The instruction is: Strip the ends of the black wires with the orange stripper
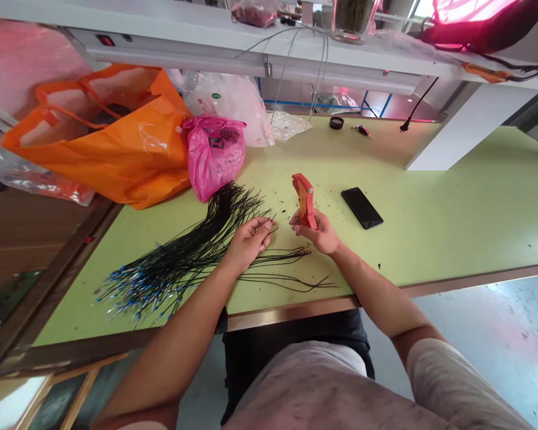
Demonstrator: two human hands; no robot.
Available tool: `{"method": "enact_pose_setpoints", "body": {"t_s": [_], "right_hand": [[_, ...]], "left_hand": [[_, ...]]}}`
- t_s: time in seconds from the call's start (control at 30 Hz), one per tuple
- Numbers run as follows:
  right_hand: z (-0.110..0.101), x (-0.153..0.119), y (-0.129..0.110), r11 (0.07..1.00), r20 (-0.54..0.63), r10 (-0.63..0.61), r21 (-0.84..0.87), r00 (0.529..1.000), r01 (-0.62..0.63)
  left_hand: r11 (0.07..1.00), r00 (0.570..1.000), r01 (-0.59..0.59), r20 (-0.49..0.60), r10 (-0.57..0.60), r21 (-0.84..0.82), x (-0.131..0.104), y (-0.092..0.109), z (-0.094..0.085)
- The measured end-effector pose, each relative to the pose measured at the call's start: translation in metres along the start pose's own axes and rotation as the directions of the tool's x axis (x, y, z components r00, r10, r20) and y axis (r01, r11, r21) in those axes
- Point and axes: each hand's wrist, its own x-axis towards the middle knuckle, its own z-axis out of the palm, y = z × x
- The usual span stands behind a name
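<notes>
My left hand (252, 237) pinches the end of a black wire; its short tip sticks out past the fingertips. Under and to the left of that hand lies a thick bundle of black wires (186, 242), with blue pieces (134, 289) at their far-left ends. A few loose wires (287, 278) stretch out below it toward the table edge. My right hand (319, 233) is wrapped round a red wire stripper (305, 200), held upright with its head pointing away from me. The stripper and the pinched wire are apart. Small dark scraps lie around them.
A black phone (361, 208) lies right of my right hand. An orange bag (116, 146) and a pink plastic bag (217, 152) stand at the back left. Farther back are a black roll (336, 123) and keys (362, 130). A shelf (197, 36) overhangs the green table (452, 221), with a white support (466, 128).
</notes>
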Motion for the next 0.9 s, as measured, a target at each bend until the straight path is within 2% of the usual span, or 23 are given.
{"method": "enact_pose_setpoints", "body": {"t_s": [0.1, 0.17, 0.37, 0.53, 0.63, 0.73, 0.8, 0.9], "right_hand": [[0.000, -0.011, 0.002, 0.995, 0.126, -0.081, -0.056, 0.989, 0.088], [0.000, -0.015, 0.001, 0.992, 0.191, -0.089, -0.072, 0.978, 0.105], [0.004, -0.018, 0.001, 0.985, 0.237, -0.048, -0.148, 0.970, 0.085], [0.006, -0.019, -0.002, 0.959, 0.284, -0.118, -0.214, 0.951, 0.183], [0.007, -0.018, -0.002, 0.946, 0.253, -0.125, -0.262, 0.959, 0.192], [0.007, -0.017, 0.000, 0.911, 0.130, -0.132, -0.376, 0.983, 0.172], [0.006, -0.017, 0.001, 0.852, 0.070, -0.176, -0.489, 0.982, 0.187], [0.007, -0.018, 0.002, 0.738, 0.095, -0.264, -0.621, 0.960, 0.264]], "left_hand": [[1.000, 1.000, 0.003, -0.003, -0.003, 0.001, 0.002, -0.004, 0.000], [1.000, 1.000, -0.013, 0.020, 0.013, 0.012, 0.003, -0.007, 0.000], [0.995, 0.995, -0.101, 0.004, 0.101, 0.013, 0.003, -0.011, -0.004], [0.991, 0.995, -0.097, 0.048, 0.093, 0.090, 0.000, -0.009, -0.005], [0.988, 0.996, -0.083, 0.039, 0.078, 0.130, -0.001, -0.008, -0.009], [0.971, 0.994, -0.108, 0.016, 0.107, 0.212, -0.002, -0.007, -0.014], [0.957, 0.991, -0.129, -0.009, 0.136, 0.258, -0.001, -0.006, -0.016], [0.972, 0.992, -0.109, -0.033, 0.118, 0.206, 0.001, -0.006, -0.015]]}}
